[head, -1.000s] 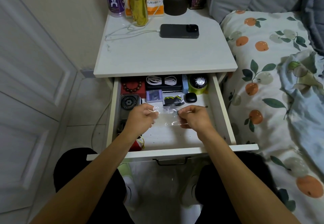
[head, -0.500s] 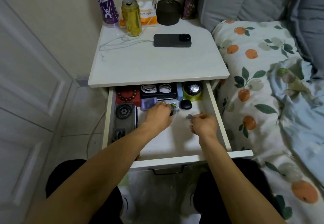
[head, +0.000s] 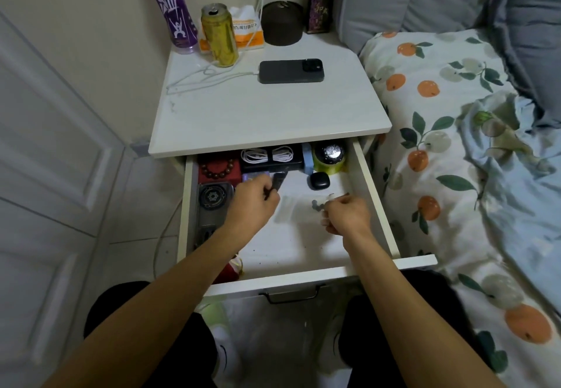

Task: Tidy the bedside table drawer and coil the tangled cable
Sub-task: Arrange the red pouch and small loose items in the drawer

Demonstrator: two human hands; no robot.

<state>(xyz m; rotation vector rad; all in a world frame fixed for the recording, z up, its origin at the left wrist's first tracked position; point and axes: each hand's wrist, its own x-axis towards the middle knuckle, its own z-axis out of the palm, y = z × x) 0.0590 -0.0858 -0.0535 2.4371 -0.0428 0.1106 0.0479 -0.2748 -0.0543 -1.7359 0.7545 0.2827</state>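
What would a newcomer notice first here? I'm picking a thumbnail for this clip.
Two bare arms reach into the open drawer: the left hand grips a small dark item near the back, the right hand pinches something small and clear. Above, a black phone lies on the white tabletop beside a gold can. The orange-print bedding fills the right.

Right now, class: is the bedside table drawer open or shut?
Open. The drawer is pulled out below the tabletop, contents exposed, both hands inside.
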